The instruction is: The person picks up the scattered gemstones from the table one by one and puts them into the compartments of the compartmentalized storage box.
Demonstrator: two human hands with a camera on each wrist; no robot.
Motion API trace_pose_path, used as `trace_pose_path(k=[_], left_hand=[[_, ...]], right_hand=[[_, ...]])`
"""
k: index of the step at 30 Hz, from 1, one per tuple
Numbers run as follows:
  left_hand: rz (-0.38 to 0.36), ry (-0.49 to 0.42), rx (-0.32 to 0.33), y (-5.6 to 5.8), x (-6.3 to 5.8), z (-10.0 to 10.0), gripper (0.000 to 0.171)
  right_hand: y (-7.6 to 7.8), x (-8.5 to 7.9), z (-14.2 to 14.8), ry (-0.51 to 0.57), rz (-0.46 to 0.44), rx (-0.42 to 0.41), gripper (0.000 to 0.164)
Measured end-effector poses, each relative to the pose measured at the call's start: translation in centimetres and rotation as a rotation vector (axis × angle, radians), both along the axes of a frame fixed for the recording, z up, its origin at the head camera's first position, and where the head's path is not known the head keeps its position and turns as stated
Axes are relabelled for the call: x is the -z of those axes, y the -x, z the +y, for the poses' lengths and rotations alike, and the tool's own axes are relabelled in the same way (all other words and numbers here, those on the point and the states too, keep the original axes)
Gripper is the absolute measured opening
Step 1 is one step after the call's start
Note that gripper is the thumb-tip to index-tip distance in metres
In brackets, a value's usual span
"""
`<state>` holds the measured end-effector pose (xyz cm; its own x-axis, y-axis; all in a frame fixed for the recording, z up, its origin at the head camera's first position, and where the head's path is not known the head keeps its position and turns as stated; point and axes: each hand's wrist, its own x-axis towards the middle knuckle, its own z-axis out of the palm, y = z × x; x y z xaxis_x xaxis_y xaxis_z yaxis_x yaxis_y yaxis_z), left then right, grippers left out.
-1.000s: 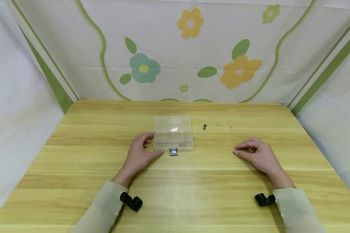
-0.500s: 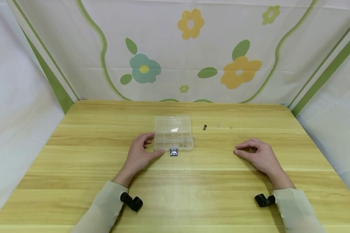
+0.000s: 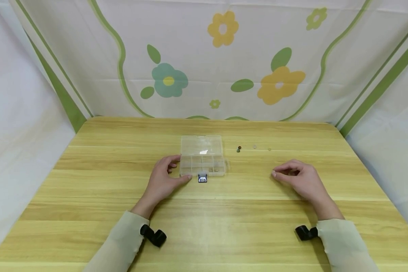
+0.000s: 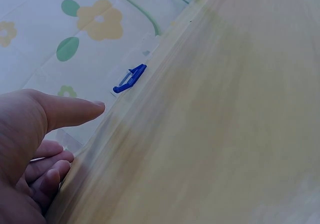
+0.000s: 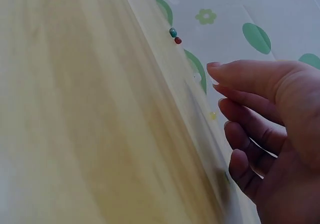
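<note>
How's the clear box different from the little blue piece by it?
The box is clear; the blue piece has dark blue edges.
The box is much bigger than the blue piece.
The box has compartments; the blue piece shows none.
In the head view, both are left of the red bead.

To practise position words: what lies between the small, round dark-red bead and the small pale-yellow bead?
A small, clear, whitish bead lies between the dark-red bead and the pale-yellow bead, apart from both; the head view shows this.
</note>
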<state>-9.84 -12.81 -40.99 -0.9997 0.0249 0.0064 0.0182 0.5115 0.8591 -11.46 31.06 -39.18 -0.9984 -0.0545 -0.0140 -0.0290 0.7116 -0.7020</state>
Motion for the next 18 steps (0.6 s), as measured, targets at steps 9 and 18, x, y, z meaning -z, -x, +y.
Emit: trace_pose_path(k=[9,18], left_hand=[[0.007,0.013,0.000,0.1,0.1,0.0,0.074],[0.004,0.013,-0.003,0.1,0.1,0.0,0.074]], right_hand=[[0.3,-0.6,-0.9,0.020,-0.012,-0.007,0.034],[0.8,-0.9,-2.2,0.030,-0.029,-0.031,0.036]])
